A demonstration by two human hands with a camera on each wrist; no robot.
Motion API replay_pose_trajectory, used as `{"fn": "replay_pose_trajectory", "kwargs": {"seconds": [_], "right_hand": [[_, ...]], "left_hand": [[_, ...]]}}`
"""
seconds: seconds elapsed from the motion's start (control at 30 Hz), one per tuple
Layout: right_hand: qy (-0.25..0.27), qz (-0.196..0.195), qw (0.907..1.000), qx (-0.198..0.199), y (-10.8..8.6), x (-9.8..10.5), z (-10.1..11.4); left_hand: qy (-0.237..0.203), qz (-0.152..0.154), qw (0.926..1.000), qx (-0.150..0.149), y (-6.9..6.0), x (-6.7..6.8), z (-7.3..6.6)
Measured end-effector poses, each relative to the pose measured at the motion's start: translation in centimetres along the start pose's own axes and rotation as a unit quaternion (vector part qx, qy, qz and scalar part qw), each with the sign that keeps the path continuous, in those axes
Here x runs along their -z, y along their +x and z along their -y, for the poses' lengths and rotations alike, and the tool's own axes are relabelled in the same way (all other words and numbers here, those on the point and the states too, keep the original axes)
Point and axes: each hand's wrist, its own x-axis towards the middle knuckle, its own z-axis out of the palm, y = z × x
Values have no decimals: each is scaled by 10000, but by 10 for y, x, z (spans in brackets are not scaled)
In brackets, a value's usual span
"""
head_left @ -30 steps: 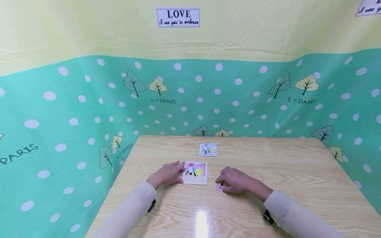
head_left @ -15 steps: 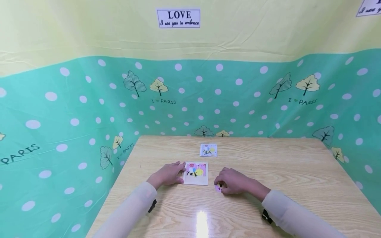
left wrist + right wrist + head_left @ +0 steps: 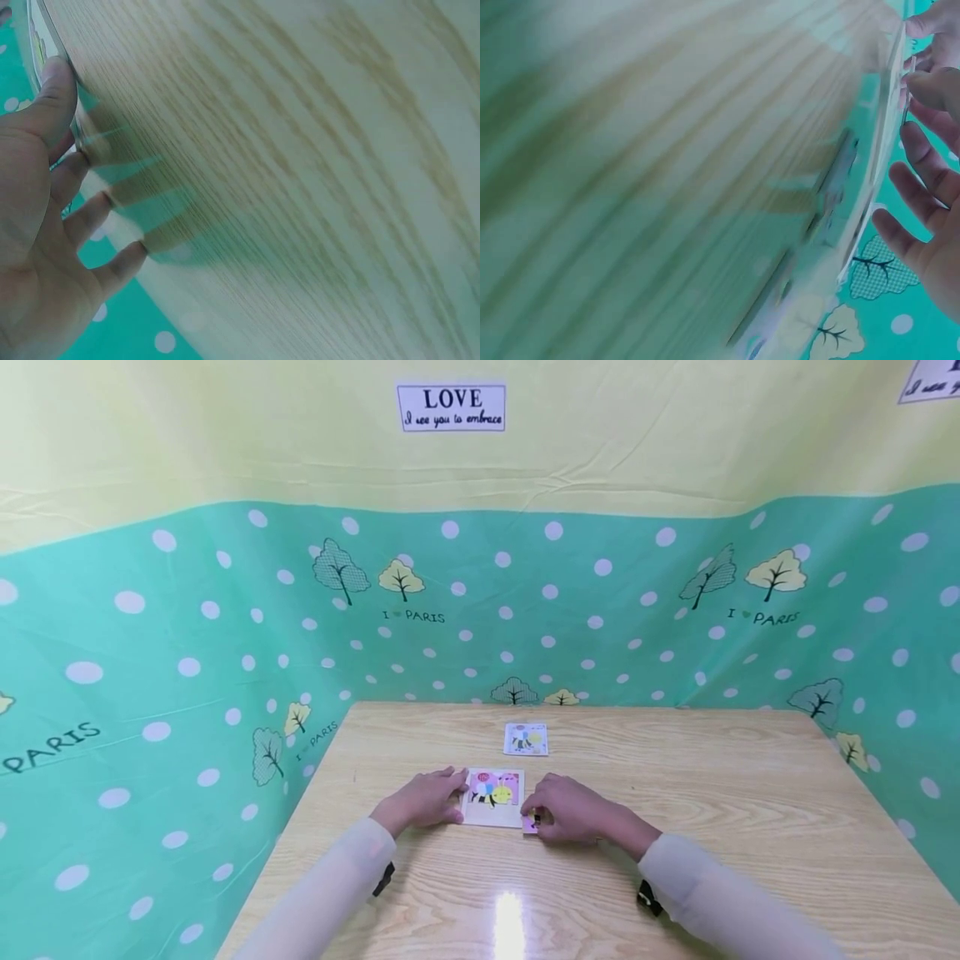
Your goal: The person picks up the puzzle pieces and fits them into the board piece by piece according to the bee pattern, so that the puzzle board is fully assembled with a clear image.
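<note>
A square puzzle board (image 3: 492, 816) lies on the table, its upper part filled with a bee picture and its lower strip bare. The left hand (image 3: 425, 798) rests at its left edge, thumb and fingertips touching the frame; in the left wrist view this hand (image 3: 56, 217) has its fingers spread. Close to the board's lower right edge, the right hand (image 3: 573, 810) pinches a small pink piece (image 3: 530, 823) with dark marks. The right wrist view shows the right hand (image 3: 937, 180) holding the thin piece (image 3: 908, 97) edge-on between thumb and finger.
Behind the board lies a smaller square card (image 3: 526, 739) with a similar bee picture. The wooden table (image 3: 720, 785) is bordered at the back and sides by a green dotted cloth (image 3: 525, 635).
My right hand has slid the pink piece leftward across the table, up beside the board. The left hand and the board have stayed in place.
</note>
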Motion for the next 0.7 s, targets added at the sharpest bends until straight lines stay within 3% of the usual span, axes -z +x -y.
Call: {"fn": "replay_pose_trajectory", "kwargs": {"seconds": [0.5,0.7], "right_hand": [[217,-93,9996,-174,49,-4,23],[82,-67,9996,-244,65,-14,26]], "left_hand": [[-1,6,10000,-3,0,0,0],[-2,6,10000,14,-2,2,-2]]}}
